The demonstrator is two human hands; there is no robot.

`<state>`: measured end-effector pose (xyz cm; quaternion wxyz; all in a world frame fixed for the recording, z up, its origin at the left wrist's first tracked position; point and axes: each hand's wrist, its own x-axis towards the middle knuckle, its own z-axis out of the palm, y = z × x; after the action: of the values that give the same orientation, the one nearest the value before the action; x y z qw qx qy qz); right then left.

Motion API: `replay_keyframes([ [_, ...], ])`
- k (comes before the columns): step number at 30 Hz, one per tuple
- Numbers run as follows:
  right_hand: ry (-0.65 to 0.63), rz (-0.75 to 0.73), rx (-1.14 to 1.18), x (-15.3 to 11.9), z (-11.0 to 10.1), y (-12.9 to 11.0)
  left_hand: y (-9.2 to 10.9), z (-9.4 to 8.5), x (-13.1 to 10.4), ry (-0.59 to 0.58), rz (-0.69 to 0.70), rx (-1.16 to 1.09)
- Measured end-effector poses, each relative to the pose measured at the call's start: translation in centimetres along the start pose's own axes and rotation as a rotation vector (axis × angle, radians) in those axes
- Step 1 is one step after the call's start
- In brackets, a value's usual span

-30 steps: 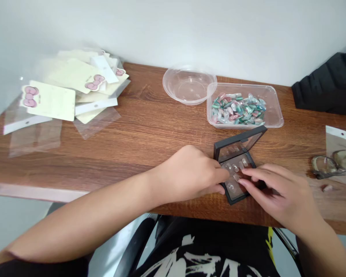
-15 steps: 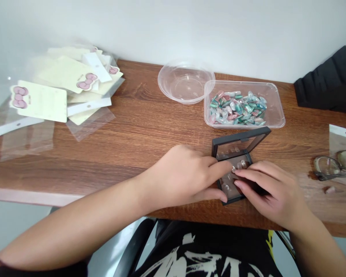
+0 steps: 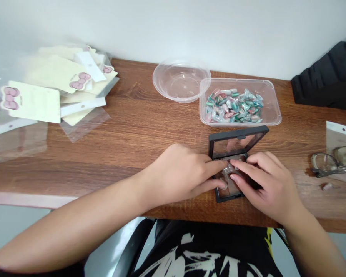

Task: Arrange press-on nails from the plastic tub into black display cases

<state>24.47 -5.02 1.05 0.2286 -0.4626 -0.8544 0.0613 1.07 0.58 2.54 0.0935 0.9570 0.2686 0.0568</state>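
At the centre of the clock, taking twelve as toward the wall, the clear nail-shaped pieces [image 3: 228,168] lie inside an open black case [image 3: 230,199], its windowed lid [image 3: 239,141] tilted up at twelve. From nine, the left hand [image 3: 184,173] reaches in, thumb and forefinger spread at the pieces. From between three and four, the right hand [image 3: 266,188] brings thumb and forefinger close together, slightly apart; whether they pinch a piece, I cannot tell. At twelve, just beyond the lid, a rectangular tub [image 3: 272,104] holds teal, pink and pale pieces [image 3: 238,105]. A round clear bowl [image 3: 181,82] sits at eleven, its rim overlapping the tub's left end. Farther out, between nine and ten, cream cards [image 3: 36,102] with pink bows are piled with clear sleeves [image 3: 20,142]. Eyeglasses [image 3: 324,163] rest at three on another sleeve [image 3: 336,136], near a small pinkish bit [image 3: 326,186]. Between one and two stands a black ridged object [image 3: 325,82]. All rest on the wooden table [image 3: 132,123].
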Motion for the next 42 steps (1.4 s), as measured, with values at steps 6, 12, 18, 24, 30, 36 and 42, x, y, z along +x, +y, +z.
replay_keyframes([
  [6,-0.008,0.040,0.019,0.3,0.3,-0.3,0.0,0.2,0.0,0.031,0.002,0.002],
  [12,-0.010,0.094,-0.017,0.6,0.5,-0.6,-0.1,0.3,0.0,0.047,0.016,-0.021],
  [18,0.003,0.136,-0.026,0.9,0.6,-0.9,-0.2,0.4,0.0,0.080,0.032,-0.027],
  [24,0.026,0.184,-0.039,1.0,0.7,-1.1,-0.3,0.4,0.0,0.081,0.049,-0.077],
  [30,0.068,0.189,-0.131,1.0,0.9,-1.9,-0.3,0.4,0.1,0.090,0.035,-0.061],
  [36,0.102,0.192,-0.192,1.0,1.0,-2.2,-0.4,0.4,0.2,0.120,0.028,-0.045],
  [42,0.111,0.198,-0.184,1.1,1.0,-2.0,-0.4,0.4,0.2,0.101,0.035,-0.040],
])
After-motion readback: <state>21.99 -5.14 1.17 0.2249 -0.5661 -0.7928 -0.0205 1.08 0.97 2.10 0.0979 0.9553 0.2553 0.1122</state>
